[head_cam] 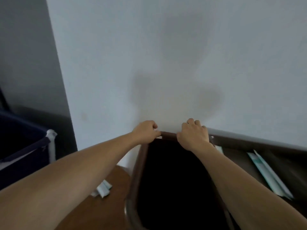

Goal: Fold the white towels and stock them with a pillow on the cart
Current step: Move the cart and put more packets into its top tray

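1. The left hand (147, 131), at the centre of the frame, has its fingers curled over the far corner of the dark brown rim (167, 134) of the cart; a small white scrap shows under the fingertips, too blurred to identify.
2. The right hand (194, 135), just right of the left one, grips the same far rim, fingers folded over its top edge and thumb on the near side.
3. Both bare forearms run from the lower corners of the frame up to the hands.
4. Below the hands lies the cart's black compartment (172, 180), dark enough that its contents cannot be told.
5. At the right of the frame a neighbouring compartment holds pale, flat white-and-teal packets (269, 175), leaning at a slant.
6. No towel or pillow can be made out with certainty in this view.
7. At lower centre-left a rounded brown wooden surface (116, 176) carries a small crumpled white item (103, 190).
8. At the left edge stands a dark blue fabric bin (21, 146) with a white post (51, 146) at its corner.
9. A pale wall (166, 55) fills the upper frame, with soft shadows above the hands.
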{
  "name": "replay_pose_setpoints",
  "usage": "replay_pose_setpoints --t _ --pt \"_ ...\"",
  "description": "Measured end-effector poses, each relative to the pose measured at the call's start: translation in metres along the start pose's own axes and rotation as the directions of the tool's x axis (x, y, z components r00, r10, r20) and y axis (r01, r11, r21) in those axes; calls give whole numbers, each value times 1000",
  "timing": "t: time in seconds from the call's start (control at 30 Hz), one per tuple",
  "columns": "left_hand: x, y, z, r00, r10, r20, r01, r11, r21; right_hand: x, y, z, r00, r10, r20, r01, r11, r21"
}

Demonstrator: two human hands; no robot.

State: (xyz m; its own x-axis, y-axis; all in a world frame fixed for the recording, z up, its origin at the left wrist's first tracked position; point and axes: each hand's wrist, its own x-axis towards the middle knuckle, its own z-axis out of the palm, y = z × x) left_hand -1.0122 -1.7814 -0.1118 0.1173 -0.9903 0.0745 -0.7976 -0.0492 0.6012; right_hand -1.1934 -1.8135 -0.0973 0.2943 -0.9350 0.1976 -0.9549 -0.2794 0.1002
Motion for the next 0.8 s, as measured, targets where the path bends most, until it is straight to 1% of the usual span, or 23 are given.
replay_pose_setpoints --t 0.07,0.23,0.4,0.5,0.6,0.7,0.8 --pt "-10 -52 -35 1000 -12 -10 13 999 51 7 -58 -1 999 -43 -2 43 999 4" --pt "-43 -195 -119 992 -125 -15 125 979 159 23 -206 13 988 -148 44 146 988 50" --pt "-71 -309 -160 969 -247 12 236 941 241 38 -320 46 950 -257 175 247 966 79" --pt "-69 -360 -159 957 -290 17 277 929 246 54 -359 81 923 -270 275 252 963 98" --pt "-66 -397 -137 936 -347 59 325 916 237 63 -382 129 870 -275 409 231 961 155" --pt "-54 -430 -105 887 -429 168 378 887 265 78 -397 187 816 -271 511 169 957 236" --pt "-31 -462 -77 822 -518 234 469 851 236 97 -407 252 741 -277 612 135 954 268"
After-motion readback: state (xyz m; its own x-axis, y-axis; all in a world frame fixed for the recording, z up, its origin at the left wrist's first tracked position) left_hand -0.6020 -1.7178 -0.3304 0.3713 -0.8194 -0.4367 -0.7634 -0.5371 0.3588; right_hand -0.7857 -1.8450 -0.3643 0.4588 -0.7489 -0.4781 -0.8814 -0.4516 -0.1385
